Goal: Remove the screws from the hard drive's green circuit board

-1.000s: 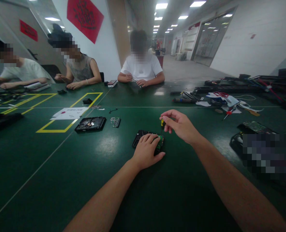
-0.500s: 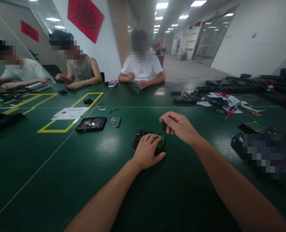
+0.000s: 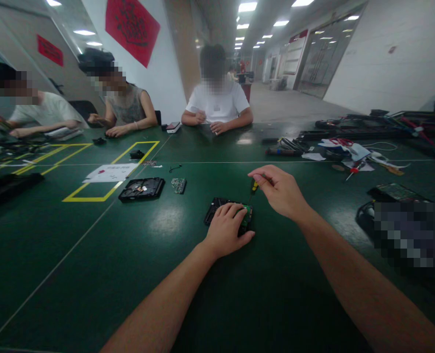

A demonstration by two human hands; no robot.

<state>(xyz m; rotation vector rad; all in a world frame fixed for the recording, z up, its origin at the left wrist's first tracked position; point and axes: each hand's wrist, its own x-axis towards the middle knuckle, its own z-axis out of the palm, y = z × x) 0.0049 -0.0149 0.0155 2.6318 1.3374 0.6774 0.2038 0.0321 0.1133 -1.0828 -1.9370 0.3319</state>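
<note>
My left hand (image 3: 226, 228) is closed over a black hard drive (image 3: 210, 212), its fingers bent across the top and the thumb at the near right side. Part of a green circuit board (image 3: 248, 211) shows beside the fingertips. Above the drive's far right corner, my right hand (image 3: 278, 189) pinches a small screwdriver (image 3: 254, 185) with a yellow and black handle. Its shaft points down to the board's edge; whether the tip touches a screw cannot be made out. The palm hides much of the drive.
Left of the drive lie a loose circuit board (image 3: 179, 185) and another black drive housing (image 3: 142, 189) with small metal pieces on it. A paper sheet (image 3: 109, 172) lies by yellow tape. At right are a red screwdriver (image 3: 354, 170), cables and blurred equipment. Several people sit across the table (image 3: 92, 274).
The screwdriver's yellow handle now shows more between my right fingers, and its shaft stands over the board's edge. My right hand has turned slightly. My left hand stays on the drive.
</note>
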